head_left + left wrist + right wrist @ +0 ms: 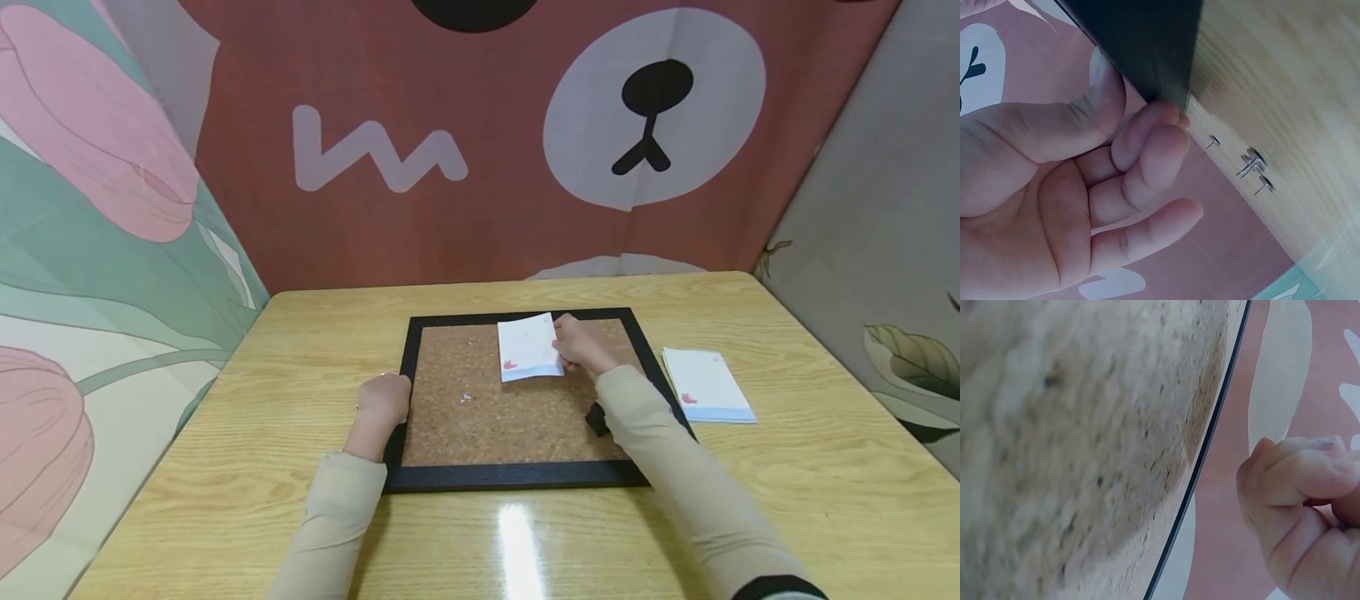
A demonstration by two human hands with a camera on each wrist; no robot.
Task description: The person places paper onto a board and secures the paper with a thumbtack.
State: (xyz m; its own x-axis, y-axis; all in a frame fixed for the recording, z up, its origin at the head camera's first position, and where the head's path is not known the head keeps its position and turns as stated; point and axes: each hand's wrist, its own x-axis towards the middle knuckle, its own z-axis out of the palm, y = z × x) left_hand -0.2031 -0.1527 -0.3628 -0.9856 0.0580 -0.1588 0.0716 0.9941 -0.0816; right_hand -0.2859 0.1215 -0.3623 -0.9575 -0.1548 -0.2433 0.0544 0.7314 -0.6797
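Observation:
A cork board [517, 425] with a black frame lies on the table. My left hand [384, 400] grips the left side of the frame; in the left wrist view its thumb and curled fingers [1147, 169] meet at the black frame [1154, 50]. Over the upper part of the board, my right hand [581, 343] pinches the right edge of a white sheet of note paper [528, 346] with a red print and a blue lower band. In the right wrist view the right hand [1304, 506] has curled fingers, and the cork surface [1097, 481] fills the left.
A stack of matching note paper [708, 385] lies right of the board on the wooden table [225, 467]. Small shiny bits [466, 397] sit on the cork. Several metal thumbtacks [1254, 162] lie on the table near the left hand. A printed cloth [480, 225] hangs behind.

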